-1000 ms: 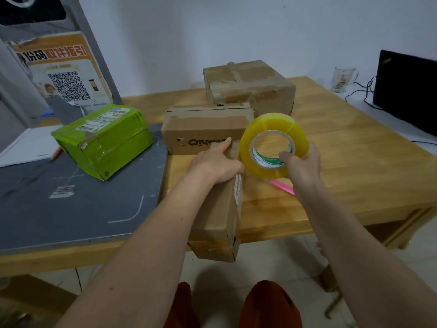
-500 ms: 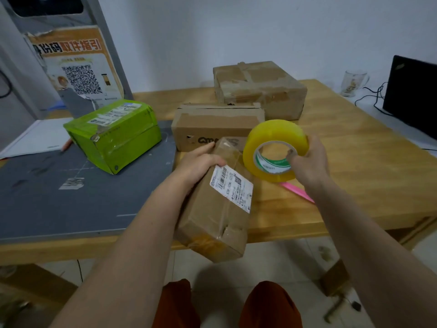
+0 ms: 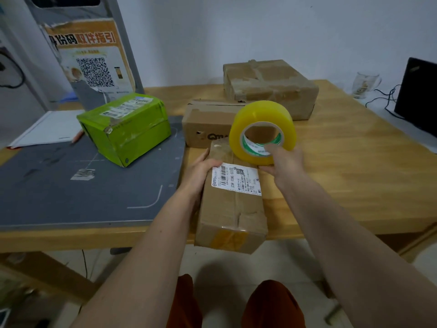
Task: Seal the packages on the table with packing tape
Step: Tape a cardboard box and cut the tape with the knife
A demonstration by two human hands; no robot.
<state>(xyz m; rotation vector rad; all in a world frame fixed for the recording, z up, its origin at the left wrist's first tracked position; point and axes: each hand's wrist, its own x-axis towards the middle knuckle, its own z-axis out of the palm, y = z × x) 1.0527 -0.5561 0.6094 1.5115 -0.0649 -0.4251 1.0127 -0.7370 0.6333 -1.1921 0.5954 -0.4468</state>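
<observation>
A long brown cardboard package [image 3: 230, 209] with a white shipping label lies flat at the table's front edge, its near end overhanging. My left hand [image 3: 199, 172] grips its left side near the far end. My right hand [image 3: 282, 162] holds a large yellow roll of packing tape [image 3: 262, 131] upright over the package's far right corner, one finger inside the core. A small brown box [image 3: 205, 125] sits just behind, a bigger taped brown box [image 3: 269, 87] further back, and a green wrapped package [image 3: 125, 127] to the left.
A grey mat [image 3: 71, 185] covers the left of the wooden table [image 3: 354, 174]. A poster board with a QR code [image 3: 92, 62] leans at the back left beside a white notebook [image 3: 47, 129]. A glass mug [image 3: 365, 85], cables and a black monitor [image 3: 418, 93] stand at the right.
The long package has been turned from its side to lie flat with the label facing up. The tape roll has moved over the package's far end.
</observation>
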